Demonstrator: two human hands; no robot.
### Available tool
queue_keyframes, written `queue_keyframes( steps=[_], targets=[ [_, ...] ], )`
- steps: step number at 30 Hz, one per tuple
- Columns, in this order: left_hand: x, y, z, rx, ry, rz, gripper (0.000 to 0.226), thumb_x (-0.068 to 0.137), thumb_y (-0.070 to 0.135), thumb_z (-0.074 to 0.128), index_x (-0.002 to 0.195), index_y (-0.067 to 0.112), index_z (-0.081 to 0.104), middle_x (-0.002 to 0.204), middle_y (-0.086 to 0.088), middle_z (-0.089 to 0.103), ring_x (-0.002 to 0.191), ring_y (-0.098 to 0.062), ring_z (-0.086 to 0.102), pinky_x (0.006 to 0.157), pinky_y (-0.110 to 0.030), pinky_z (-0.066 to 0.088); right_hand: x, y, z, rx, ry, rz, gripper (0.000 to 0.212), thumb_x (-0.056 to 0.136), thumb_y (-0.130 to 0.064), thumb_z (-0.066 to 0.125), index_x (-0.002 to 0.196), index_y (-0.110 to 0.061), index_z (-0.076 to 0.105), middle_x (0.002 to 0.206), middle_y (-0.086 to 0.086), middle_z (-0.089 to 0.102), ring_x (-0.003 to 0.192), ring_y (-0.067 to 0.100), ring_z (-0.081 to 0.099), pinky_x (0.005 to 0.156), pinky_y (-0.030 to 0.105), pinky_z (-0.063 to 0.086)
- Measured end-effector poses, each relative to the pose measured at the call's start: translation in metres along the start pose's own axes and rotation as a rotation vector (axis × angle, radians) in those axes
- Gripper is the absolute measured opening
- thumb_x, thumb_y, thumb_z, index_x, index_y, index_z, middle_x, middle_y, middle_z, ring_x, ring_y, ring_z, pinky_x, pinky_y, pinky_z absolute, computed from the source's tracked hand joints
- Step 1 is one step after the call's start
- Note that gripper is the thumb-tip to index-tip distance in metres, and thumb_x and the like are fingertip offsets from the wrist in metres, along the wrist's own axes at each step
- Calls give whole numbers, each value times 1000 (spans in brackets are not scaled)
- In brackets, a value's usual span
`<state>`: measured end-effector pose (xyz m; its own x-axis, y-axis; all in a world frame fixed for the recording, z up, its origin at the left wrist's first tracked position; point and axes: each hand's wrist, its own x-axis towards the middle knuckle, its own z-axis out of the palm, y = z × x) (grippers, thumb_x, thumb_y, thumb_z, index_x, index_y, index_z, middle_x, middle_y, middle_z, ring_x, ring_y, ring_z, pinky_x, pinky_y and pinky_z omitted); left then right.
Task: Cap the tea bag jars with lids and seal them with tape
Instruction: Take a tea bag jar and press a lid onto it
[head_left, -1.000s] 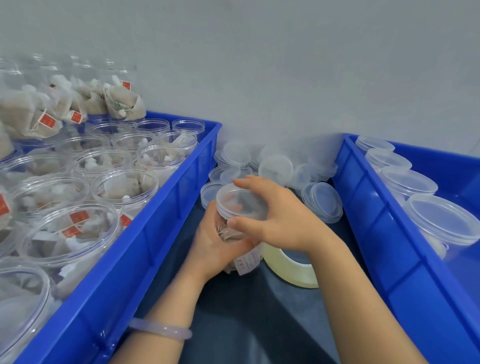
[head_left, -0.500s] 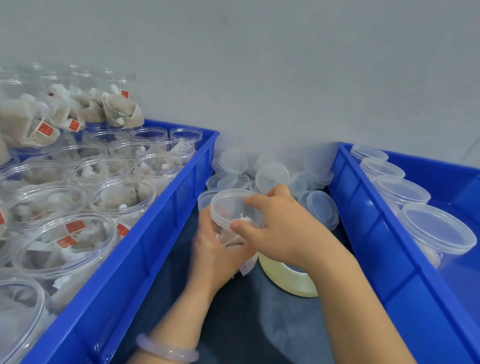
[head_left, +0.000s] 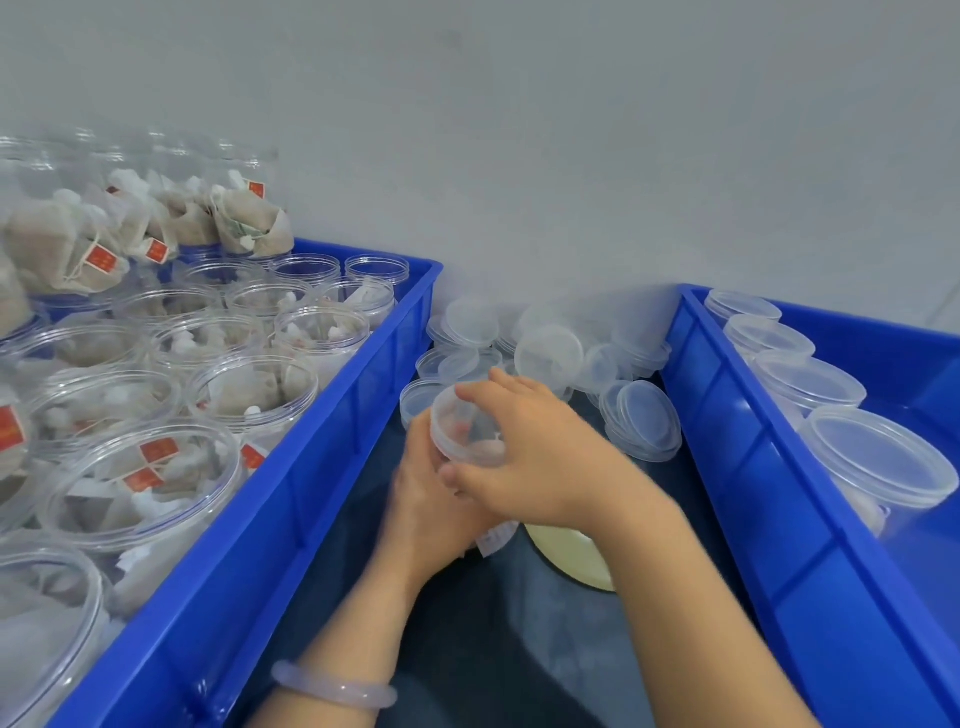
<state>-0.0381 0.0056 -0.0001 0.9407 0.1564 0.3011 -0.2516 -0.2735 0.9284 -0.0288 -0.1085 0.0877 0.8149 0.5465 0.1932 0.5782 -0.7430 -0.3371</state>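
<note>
Head view: left hand fingers wrapped round jar, held just above worktop. Right hand fingers curled on lid rim. Versus 1 s ago: jar tipped leftward, lid apparently seated. Tape roll untouched; sealing pending.

Work surface: dark blue-grey, runs up the centre of the frame. Blue crate on it at left, second blue crate at right. Between them, upper centre: heap of loose clear lids. Pale yellow tape roll flat, centre, partly hidden.
</note>
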Motion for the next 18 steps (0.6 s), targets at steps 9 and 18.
queue_keyframes(
  steps=[9, 18],
  targets=[
    [-5, 8, 0, -156, -53, 3, 72, 57, 16, 82, 123, 17, 53, 112, 6, 67, 103, -1, 63, 79, -14, 49, -3, 26, 16, 607, 179, 170, 87, 48, -52, 83, 127, -35, 52, 123, -22, 53, 113, -6, 49, 92, 16, 41],
    [2, 2, 3, 44, 115, -18, 74, 50, 39, 78, 119, 27, 55, 105, 10, 68, 98, -6, 65, 80, -36, 57, 3, 16, 33, 550, 316, 187, 97, 53, -52, 84, 137, -31, 40, 125, -20, 46, 113, -3, 43, 82, 6, 33]
  ],
)
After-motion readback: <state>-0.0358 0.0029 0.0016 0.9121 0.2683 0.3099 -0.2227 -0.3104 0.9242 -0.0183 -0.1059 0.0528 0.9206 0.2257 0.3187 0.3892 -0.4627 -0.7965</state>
